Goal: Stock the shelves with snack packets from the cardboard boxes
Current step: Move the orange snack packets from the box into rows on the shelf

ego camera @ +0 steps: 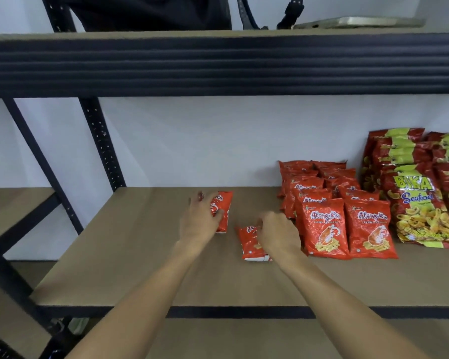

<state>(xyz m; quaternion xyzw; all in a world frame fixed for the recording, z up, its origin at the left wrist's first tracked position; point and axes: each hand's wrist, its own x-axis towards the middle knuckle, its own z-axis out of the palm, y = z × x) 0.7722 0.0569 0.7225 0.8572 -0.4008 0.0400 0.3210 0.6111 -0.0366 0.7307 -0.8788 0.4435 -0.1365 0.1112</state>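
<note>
Two red prawn-cracker packets lie on the brown shelf board (140, 255). My left hand (198, 218) grips the farther packet (224, 206) near the middle of the shelf, fingers curled over its left side. My right hand (278, 235) holds the nearer packet (249, 244), which lies flat and is partly hidden under my fingers. To the right stand two rows of the same red packets (342, 224), upright and leaning back. No cardboard box is in view.
Larger red and green Bika Seafood bags (423, 203) stand at the far right of the shelf. A black steel beam of the upper shelf (218, 63) hangs overhead. Black uprights (101, 143) stand at the left, and a lower shelf (244, 338) lies below.
</note>
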